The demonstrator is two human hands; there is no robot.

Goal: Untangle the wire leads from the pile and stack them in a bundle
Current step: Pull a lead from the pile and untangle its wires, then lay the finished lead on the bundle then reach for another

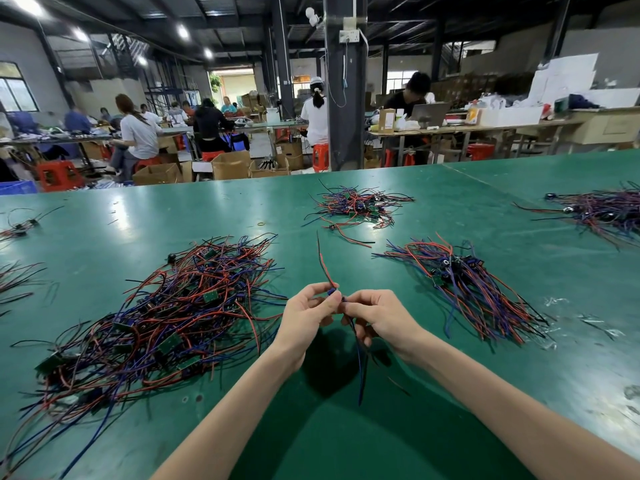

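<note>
A big tangled pile point(166, 317) of red, blue and black wire leads with small green boards lies on the green table point(346, 438) at my left. A straighter bundle point(464, 289) of the same leads lies to my right. Between them, above the table, my left hand point(304, 320) and my right hand point(377, 317) meet and pinch one wire lead point(360, 362). Its red and black ends stick up past my left fingers; its blue and black wires hang down from my right hand.
A smaller heap of leads point(356, 206) lies farther back in the middle, another heap point(599, 211) at the far right, and loose leads point(17, 230) at the left edge. Clear scraps point(554, 303) lie right of the bundle. People work at benches behind.
</note>
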